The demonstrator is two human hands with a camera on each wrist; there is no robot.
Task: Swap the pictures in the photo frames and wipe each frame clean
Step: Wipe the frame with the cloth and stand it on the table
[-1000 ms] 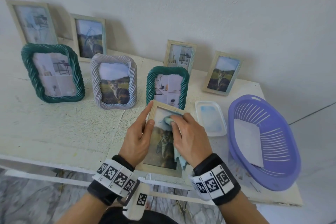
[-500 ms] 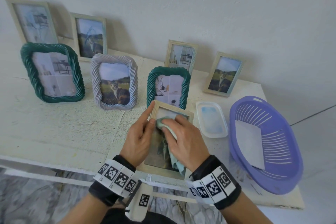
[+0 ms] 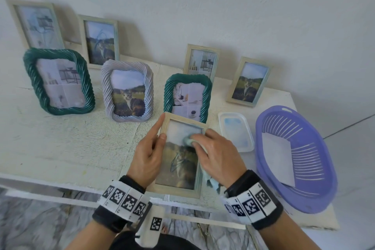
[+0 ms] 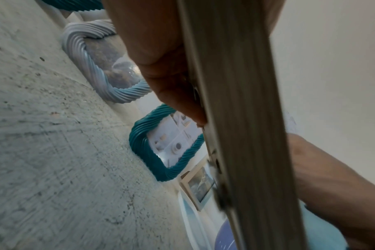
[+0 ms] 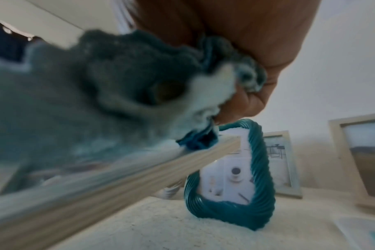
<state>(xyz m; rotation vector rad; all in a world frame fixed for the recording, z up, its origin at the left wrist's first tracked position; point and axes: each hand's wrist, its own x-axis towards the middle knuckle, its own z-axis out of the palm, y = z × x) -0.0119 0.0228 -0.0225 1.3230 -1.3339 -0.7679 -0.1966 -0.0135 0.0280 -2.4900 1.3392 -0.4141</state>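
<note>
A light wooden photo frame [image 3: 176,189] with a cat picture is held tilted above the table's front edge. My left hand [image 3: 149,155] grips its left side, index finger along the edge and thumb on the front; the left wrist view shows the frame's edge [image 4: 242,118]. My right hand [image 3: 218,156] presses a pale blue cloth [image 3: 187,141] against the upper glass. In the right wrist view the bunched cloth [image 5: 109,94] is curled in the fingers on the frame [image 5: 96,182]. Blue scribble marks show on the glass below the cloth.
Several framed pictures stand behind: a green twisted frame [image 3: 187,97] just beyond the held one, a grey twisted frame [image 3: 127,91], a larger green one [image 3: 58,81], wooden ones by the wall. A small white tray [image 3: 236,131] and a purple basket [image 3: 294,158] lie to the right.
My right hand with the cloth slid left across the upper glass and then back towards the right. The left hand kept its grip on the frame's left side.
</note>
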